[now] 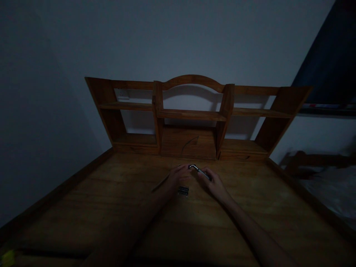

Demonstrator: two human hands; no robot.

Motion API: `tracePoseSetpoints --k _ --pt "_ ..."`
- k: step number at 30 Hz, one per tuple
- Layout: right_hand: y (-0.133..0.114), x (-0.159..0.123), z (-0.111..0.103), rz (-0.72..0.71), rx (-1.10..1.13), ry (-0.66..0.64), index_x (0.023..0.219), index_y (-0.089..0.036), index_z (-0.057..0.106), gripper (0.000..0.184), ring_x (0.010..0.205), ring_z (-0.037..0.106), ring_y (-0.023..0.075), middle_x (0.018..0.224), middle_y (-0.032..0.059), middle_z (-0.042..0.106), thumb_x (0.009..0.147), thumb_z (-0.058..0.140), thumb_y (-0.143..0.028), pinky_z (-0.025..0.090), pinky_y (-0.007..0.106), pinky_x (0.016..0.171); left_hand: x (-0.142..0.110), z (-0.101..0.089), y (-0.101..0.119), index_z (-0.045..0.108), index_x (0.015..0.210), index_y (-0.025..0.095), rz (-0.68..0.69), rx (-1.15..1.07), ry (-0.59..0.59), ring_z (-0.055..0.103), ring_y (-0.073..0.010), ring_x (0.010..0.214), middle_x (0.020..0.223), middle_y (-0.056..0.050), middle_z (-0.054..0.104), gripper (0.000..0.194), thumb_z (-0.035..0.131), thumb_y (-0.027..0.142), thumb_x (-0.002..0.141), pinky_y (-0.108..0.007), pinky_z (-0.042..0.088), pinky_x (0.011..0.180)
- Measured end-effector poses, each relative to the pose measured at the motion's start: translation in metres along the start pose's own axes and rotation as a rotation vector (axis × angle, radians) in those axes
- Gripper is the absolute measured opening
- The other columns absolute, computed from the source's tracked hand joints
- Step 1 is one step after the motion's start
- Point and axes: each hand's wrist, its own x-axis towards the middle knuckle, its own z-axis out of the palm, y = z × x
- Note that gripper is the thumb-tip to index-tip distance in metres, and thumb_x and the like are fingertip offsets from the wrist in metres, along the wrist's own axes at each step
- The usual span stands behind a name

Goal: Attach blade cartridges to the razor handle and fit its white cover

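Note:
My right hand (213,181) is closed around the handle of a slim tool (194,167) with a shiny, bent metal end that points left. Its exact kind is too dark to make out. My left hand (178,175) reaches in from the other side, and its fingertips close at the tool's bent end; the thumb is hidden. Just below the hands, a small black holder (183,191) with several short pieces in rows lies on the wooden desktop (239,207). A thin rod-like thing (160,183) lies beside my left wrist, partly covered by it.
A wooden shelf unit (191,115) stands along the desk's back edge, against the wall. From its middle compartment a thin dark cable (189,141) shows. Raised boards run down both desk sides. A yellow object (8,257) sits at the lower left corner. The room is dim.

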Motion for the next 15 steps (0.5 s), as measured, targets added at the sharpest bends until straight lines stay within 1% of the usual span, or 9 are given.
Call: tracePoseSetpoints --k 3,6,10,15 --pt "0.0016 0.0008 -0.0002 -0.01 0.003 0.003 0.101 -0.018 0.064 0.037 0.084 0.059 0.0197 0.093 0.0048 0.067 0.093 0.043 -0.047 0.044 0.027 0.075 0.0021 0.0038 -0.0006 0.064 0.112 0.016 -0.025 0.032 -0.021 0.055 -0.0292 0.118 0.126 -0.011 0.06 0.041 0.065 0.041 0.079 -0.041 0.053 0.088" --pt "0.0039 0.0008 0.001 -0.018 -0.005 0.018 0.106 -0.018 0.064 0.038 0.089 0.061 0.021 0.098 0.005 0.068 0.094 0.04 -0.045 0.044 0.028 0.078 0.0064 0.0074 -0.0021 0.064 0.115 0.017 -0.041 0.139 0.042 0.058 -0.0284 0.114 0.121 -0.009 0.064 0.042 0.064 0.041 0.08 -0.038 0.055 0.085" --pt "0.0044 -0.0009 0.0012 -0.033 -0.084 0.037 0.108 -0.019 0.064 0.039 0.089 0.062 0.022 0.1 0.006 0.069 0.095 0.037 -0.045 0.045 0.029 0.078 0.0082 0.0078 -0.0017 0.065 0.114 0.019 0.04 0.343 0.144 0.06 -0.0269 0.109 0.12 -0.008 0.065 0.041 0.061 0.043 0.082 -0.038 0.056 0.082" --pt "0.0047 -0.0029 -0.0006 -0.034 -0.171 0.034 0.109 -0.021 0.063 0.038 0.088 0.064 0.0241 0.099 0.0077 0.069 0.096 0.035 -0.043 0.045 0.031 0.077 0.0037 0.01 0.0043 0.067 0.111 0.023 0.167 0.543 0.171 0.065 -0.0236 0.102 0.112 -0.005 0.069 0.035 0.061 0.042 0.082 -0.038 0.053 0.087"
